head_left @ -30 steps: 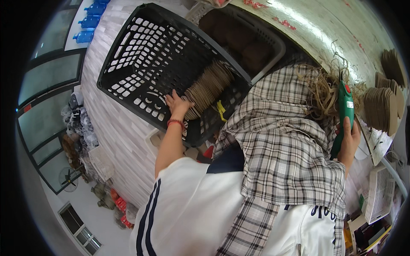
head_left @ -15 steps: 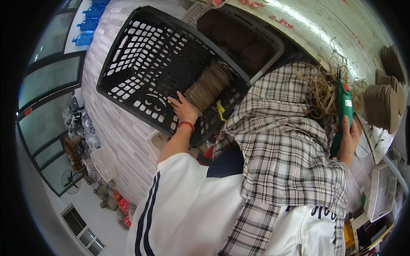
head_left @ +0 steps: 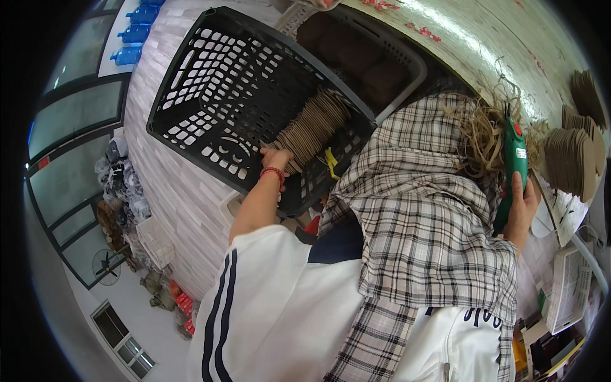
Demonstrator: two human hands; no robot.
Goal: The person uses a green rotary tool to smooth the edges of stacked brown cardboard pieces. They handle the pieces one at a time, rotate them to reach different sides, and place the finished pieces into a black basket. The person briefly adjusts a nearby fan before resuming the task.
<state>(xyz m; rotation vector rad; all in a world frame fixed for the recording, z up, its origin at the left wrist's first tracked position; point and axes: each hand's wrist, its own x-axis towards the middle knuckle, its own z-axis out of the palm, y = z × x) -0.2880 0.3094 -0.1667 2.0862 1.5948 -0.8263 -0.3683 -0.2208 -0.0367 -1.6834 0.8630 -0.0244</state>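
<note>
Left hand [head_left: 279, 158], half-curled, touches one row of brown pieces [head_left: 313, 129] near the black crate's [head_left: 254, 76] right edge, well apart from its left; whether it pinches, I cannot tell. Right hand [head_left: 523, 207] clasps one green tool [head_left: 515, 154], left of three brown stacks [head_left: 568, 167] toward the desk's [head_left: 464, 51] right end

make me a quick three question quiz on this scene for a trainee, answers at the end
1. Which hand holds the green tool?
2. True or false: the left hand rests on the plaid cloth.
3. The beaded bracelet is: a) red, b) green, c) white.

Key:
1. The right hand.
2. False; it is inside the black crate, at the near end of the row of brown pieces.
3. a
</note>
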